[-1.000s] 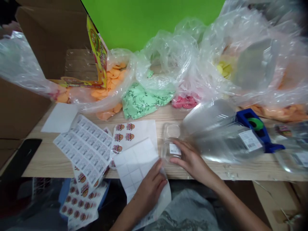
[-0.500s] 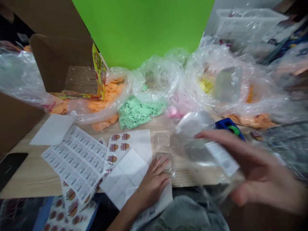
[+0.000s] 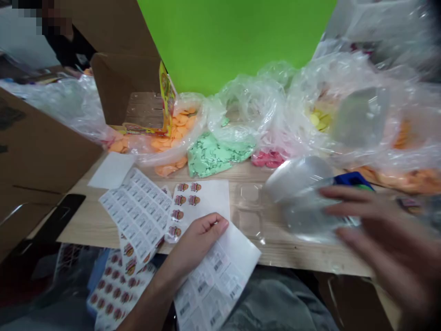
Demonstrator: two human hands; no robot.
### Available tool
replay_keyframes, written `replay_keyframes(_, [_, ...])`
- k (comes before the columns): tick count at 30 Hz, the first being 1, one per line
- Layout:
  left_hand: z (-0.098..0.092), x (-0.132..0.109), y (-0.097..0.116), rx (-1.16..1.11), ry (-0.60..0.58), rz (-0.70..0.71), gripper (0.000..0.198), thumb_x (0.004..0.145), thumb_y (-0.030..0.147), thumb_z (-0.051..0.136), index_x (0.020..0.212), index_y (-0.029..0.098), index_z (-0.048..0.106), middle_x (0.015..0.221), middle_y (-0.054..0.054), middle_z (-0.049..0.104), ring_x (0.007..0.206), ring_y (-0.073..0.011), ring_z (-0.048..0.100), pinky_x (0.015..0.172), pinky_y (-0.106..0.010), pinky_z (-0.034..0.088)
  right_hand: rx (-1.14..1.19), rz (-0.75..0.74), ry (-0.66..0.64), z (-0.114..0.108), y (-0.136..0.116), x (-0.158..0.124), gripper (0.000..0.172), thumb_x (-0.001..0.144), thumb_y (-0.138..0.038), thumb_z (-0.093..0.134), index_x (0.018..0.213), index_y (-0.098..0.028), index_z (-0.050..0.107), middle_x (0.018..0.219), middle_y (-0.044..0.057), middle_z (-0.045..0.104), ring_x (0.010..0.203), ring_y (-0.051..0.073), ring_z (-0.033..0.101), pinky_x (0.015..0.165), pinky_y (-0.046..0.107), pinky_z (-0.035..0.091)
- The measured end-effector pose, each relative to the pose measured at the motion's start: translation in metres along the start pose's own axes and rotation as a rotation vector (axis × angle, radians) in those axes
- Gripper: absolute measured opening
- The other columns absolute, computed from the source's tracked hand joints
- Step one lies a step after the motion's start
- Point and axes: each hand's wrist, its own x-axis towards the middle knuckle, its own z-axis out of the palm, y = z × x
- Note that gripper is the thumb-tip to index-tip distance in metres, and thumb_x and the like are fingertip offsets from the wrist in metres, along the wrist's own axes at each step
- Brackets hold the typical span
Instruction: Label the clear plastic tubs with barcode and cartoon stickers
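Observation:
My left hand (image 3: 196, 239) pinches the top edge of a white sheet of barcode stickers (image 3: 223, 271), which hangs over the table's front edge. My right hand (image 3: 382, 230) is blurred, its fingers stretched and apart, with nothing seen in them. It hovers by clear plastic containers (image 3: 303, 202) piled on the table. Between the hands lies a clear two-part blister tray (image 3: 250, 211). Left of it are a sheet with burger stickers (image 3: 206, 197) and another barcode sheet (image 3: 141, 202).
Behind stand clear bags with orange pieces (image 3: 179, 126), green pieces (image 3: 215, 154), pink pieces (image 3: 268, 158) and yellow pieces (image 3: 322, 119). A blue tape dispenser (image 3: 351, 179) is at right. An open carton (image 3: 127, 69) and a person's dark sleeve (image 3: 72, 46) show at left.
My left hand has left the blister tray and now lifts a barcode sheet. My right hand has let go of a clear container with a white label. The view has swung left.

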Motion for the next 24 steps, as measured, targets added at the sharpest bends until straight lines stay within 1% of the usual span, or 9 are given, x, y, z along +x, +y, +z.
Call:
replay_keyframes(2, [0.004, -0.001, -0.001, -0.026, 0.016, 0.01, 0.033, 0.083, 0.046, 0.049, 0.07, 0.016, 0.048, 0.06, 0.006, 0.04, 0.052, -0.0079, 0.036, 0.049, -0.018, 0.03, 0.23, -0.002, -0.266, 0.04, -0.024, -0.013, 0.026, 0.081, -0.037, 0.06, 0.105, -0.029, 0.052, 0.124, 0.006, 0.052, 0.112, 0.023, 0.052, 0.09, 0.036, 0.048])
replay_keyframes(3, [0.005, -0.003, -0.001, -0.037, 0.016, 0.009, 0.033, 0.083, 0.046, 0.048, 0.071, 0.016, 0.049, 0.06, 0.006, 0.04, 0.053, -0.0079, 0.036, 0.05, -0.018, 0.03, 0.341, 0.056, -0.355, 0.059, -0.032, -0.018, 0.028, 0.081, -0.034, 0.062, 0.104, -0.028, 0.048, 0.114, 0.005, 0.056, 0.105, 0.02, 0.056, 0.085, 0.033, 0.051])
replay_keyframes(5, [0.001, -0.01, -0.001, -0.064, -0.07, -0.018, 0.029, 0.083, 0.044, 0.05, 0.077, 0.015, 0.052, 0.064, 0.005, 0.045, 0.056, -0.0083, 0.04, 0.052, -0.018, 0.032, 0.495, 0.198, -0.385, 0.09, -0.037, -0.025, 0.013, 0.085, -0.03, 0.057, 0.09, -0.025, 0.047, 0.085, 0.0, 0.057, 0.079, 0.014, 0.059, 0.063, 0.023, 0.053])
replay_keyframes(7, [-0.007, -0.021, -0.001, -0.036, -0.199, -0.056, 0.023, 0.082, 0.039, 0.055, 0.084, 0.016, 0.056, 0.07, 0.004, 0.05, 0.06, -0.0091, 0.044, 0.055, -0.019, 0.034, 0.551, 0.28, -0.319, 0.107, -0.034, -0.029, 0.01, 0.087, -0.027, 0.052, 0.08, -0.023, 0.046, 0.069, -0.003, 0.051, 0.062, 0.011, 0.054, 0.051, 0.019, 0.047])
replay_keyframes(10, [-0.014, -0.038, -0.002, 0.15, -0.227, -0.037, 0.018, 0.085, 0.034, 0.053, 0.083, 0.017, 0.06, 0.074, 0.003, 0.056, 0.069, -0.0107, 0.049, 0.063, -0.019, 0.037, 0.491, 0.198, -0.283, 0.11, -0.03, -0.03, 0.006, 0.088, -0.023, 0.05, 0.09, -0.024, 0.055, 0.085, 0.002, 0.055, 0.076, 0.013, 0.056, 0.059, 0.021, 0.048])
replay_keyframes(14, [-0.009, -0.048, -0.004, 0.318, -0.168, 0.047, 0.022, 0.09, 0.036, 0.046, 0.094, 0.022, 0.062, 0.087, 0.002, 0.063, 0.081, -0.0141, 0.054, 0.071, -0.02, 0.039, 0.256, -0.068, -0.211, 0.102, -0.036, -0.028, 0.023, 0.086, -0.018, 0.054, 0.106, -0.027, 0.059, 0.116, 0.008, 0.046, 0.11, 0.022, 0.045, 0.085, 0.037, 0.043])
replay_keyframes(17, [-0.005, -0.049, -0.007, 0.393, -0.134, 0.094, 0.023, 0.09, 0.037, 0.045, 0.089, 0.021, 0.063, 0.083, 0.003, 0.064, 0.077, -0.0142, 0.055, 0.068, -0.019, 0.038, 0.166, -0.224, -0.157, 0.1, -0.045, -0.024, 0.021, 0.083, -0.015, 0.059, 0.101, -0.024, 0.061, 0.102, 0.006, 0.055, 0.096, 0.021, 0.049, 0.086, 0.041, 0.036])
replay_keyframes(20, [-0.005, -0.047, -0.01, 0.419, -0.138, 0.107, 0.025, 0.091, 0.036, 0.042, 0.088, 0.022, 0.062, 0.081, 0.003, 0.063, 0.076, -0.0136, 0.055, 0.069, -0.019, 0.038, 0.196, -0.232, -0.166, 0.101, -0.051, -0.022, 0.016, 0.081, -0.011, 0.06, 0.094, -0.02, 0.062, 0.083, 0.002, 0.06, 0.078, 0.017, 0.051, 0.077, 0.036, 0.036])
replay_keyframes(24, [-0.006, -0.044, -0.01, 0.388, -0.147, 0.115, 0.024, 0.091, 0.035, 0.042, 0.088, 0.022, 0.062, 0.081, 0.004, 0.064, 0.077, -0.0133, 0.055, 0.069, -0.019, 0.039, 0.121, -0.299, -0.149, 0.104, -0.049, -0.026, 0.013, 0.083, -0.01, 0.057, 0.093, -0.017, 0.062, 0.083, 0.002, 0.065, 0.077, 0.015, 0.054, 0.083, 0.037, 0.033])
